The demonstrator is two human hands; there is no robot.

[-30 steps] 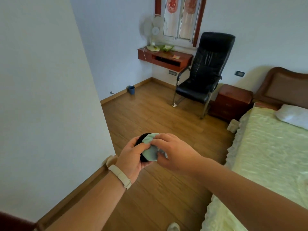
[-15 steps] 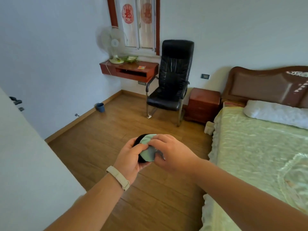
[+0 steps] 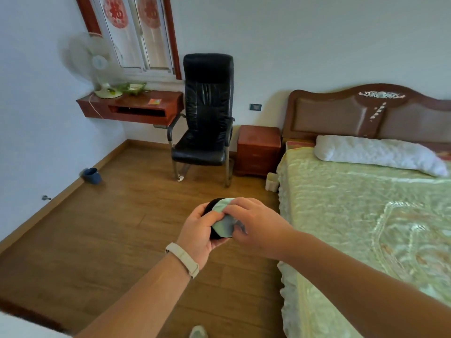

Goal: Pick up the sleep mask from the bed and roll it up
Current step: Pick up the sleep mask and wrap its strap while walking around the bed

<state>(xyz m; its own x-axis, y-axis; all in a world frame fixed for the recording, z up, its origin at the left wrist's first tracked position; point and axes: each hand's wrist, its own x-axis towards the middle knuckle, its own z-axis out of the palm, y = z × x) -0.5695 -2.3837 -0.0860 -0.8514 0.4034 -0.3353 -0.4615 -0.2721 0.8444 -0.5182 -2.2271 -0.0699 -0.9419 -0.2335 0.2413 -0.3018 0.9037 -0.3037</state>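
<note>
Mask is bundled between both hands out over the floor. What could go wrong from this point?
1. The sleep mask is pinched by the left hand and right hand; loosening either may let the roll spring open.
2. It is held over the wooden floor, beside the bed, so a slip would likely drop it on the floor.
</note>
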